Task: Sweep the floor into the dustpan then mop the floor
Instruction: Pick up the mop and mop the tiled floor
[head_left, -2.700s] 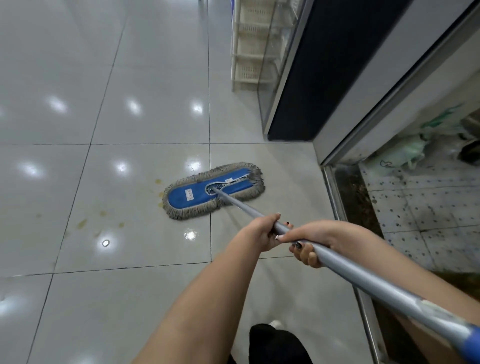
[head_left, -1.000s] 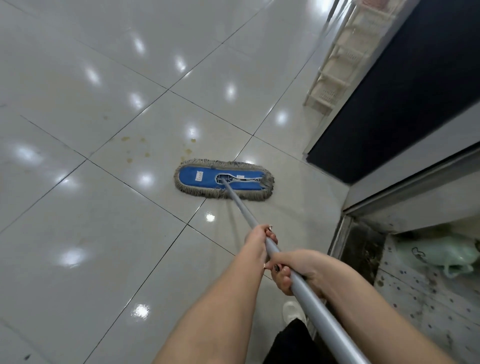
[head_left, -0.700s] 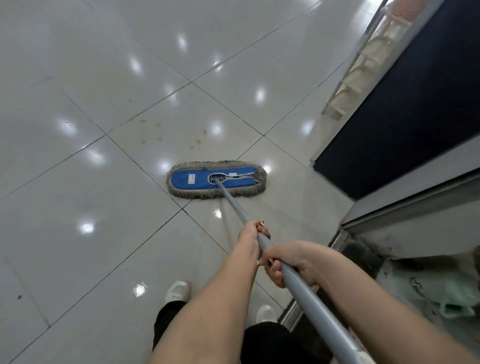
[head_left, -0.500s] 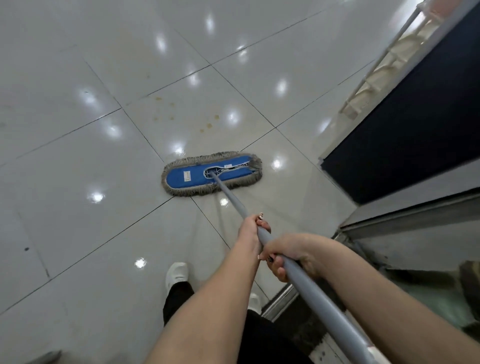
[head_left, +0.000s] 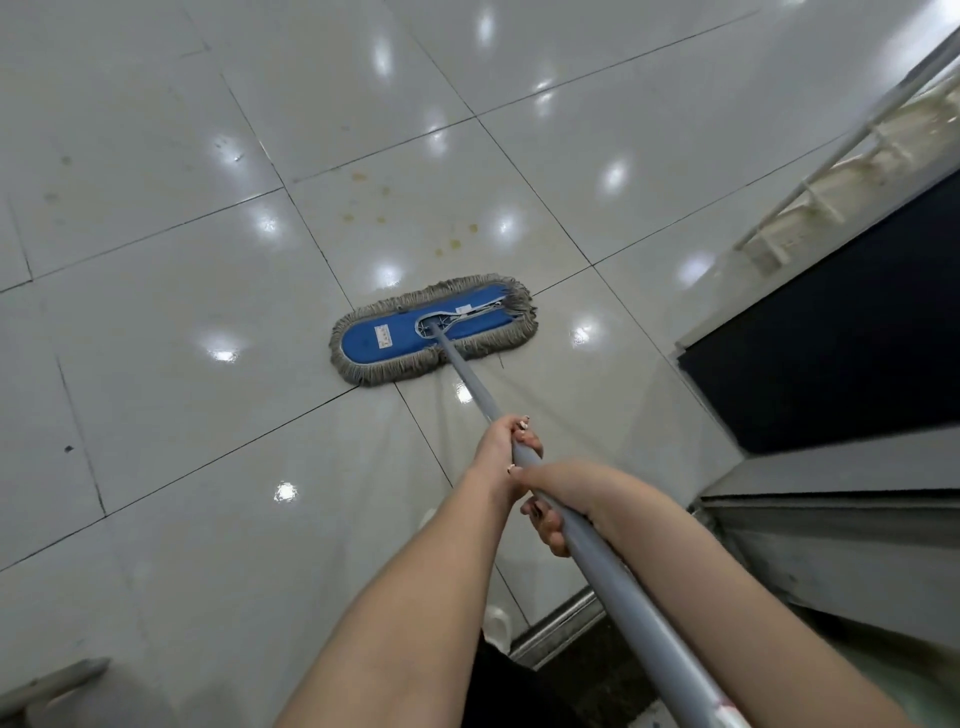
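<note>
As hands (head_left: 506, 441) (head_left: 563, 499) grip grey pole (head_left: 623, 597), fringed blue mop (head_left: 384, 338), glossy tiles (head_left: 208, 260)

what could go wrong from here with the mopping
1. The mop head lies just short of the yellowish stains; a short stroke could leave them on the floor.
2. The metal door track runs right beside the shoe; stepping backwards may catch it, with both the left hand and right hand gripping the handle.
</note>
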